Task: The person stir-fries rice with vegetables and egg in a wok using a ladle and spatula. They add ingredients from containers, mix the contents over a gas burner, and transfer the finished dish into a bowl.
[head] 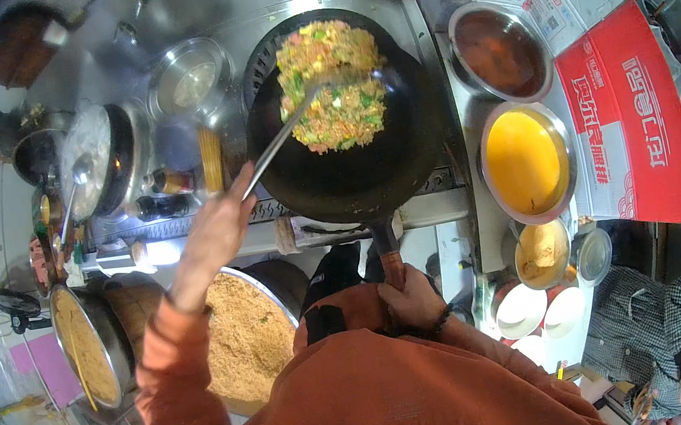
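Note:
My left hand [224, 222] grips the metal handle of a wok ladle [284, 141]. The ladle's blurred head lies across the fried rice [338, 115], which has bits of green, yellow and pink in it. This rice is heaped in the upper part of a black wok [362, 182], over the stove. Close to my body, my right hand [416, 301] is closed around the wok's wooden handle [393, 268]. The hand covers the handle's near end.
At right stand metal bowls of yellow liquid [524, 161] and dark sauce [500, 54], beside a red-and-white carton [630, 123]. White bowls [522, 310] sit lower right, near a person in a checked garment [634, 312]. At left are a large tub of rice [243, 337] and a white-filled pan [92, 159].

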The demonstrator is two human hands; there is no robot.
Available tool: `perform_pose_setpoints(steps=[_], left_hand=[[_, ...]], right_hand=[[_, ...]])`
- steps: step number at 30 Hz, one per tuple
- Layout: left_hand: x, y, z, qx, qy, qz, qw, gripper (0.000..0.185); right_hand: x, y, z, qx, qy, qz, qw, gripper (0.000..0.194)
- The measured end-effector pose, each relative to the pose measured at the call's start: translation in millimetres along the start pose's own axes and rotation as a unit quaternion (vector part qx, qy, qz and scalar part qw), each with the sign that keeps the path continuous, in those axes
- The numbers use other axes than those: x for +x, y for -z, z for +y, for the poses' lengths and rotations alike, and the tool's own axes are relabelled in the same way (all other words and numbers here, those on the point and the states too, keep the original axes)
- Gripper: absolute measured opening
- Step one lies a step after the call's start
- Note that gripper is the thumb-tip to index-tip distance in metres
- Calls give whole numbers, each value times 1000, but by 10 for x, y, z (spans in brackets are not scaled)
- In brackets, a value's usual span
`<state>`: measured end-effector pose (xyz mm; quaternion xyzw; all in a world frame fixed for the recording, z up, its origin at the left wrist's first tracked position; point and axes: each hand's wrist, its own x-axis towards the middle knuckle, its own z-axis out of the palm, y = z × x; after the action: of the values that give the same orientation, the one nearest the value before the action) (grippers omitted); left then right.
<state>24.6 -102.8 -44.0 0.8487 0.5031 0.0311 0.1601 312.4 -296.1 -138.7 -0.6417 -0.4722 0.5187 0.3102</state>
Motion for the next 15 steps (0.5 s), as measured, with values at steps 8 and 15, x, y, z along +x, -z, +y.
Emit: perform_pose_setpoints(steps=[8,15], left_hand=[[326,-205,-273,39,-9,-59,997,53],[-42,-173,-220,8,23,-27,999,55]], right_hand=[[783,-183,-189,17,72,69,995,24],[117,-73,-72,106,-72,-55,990,24]])
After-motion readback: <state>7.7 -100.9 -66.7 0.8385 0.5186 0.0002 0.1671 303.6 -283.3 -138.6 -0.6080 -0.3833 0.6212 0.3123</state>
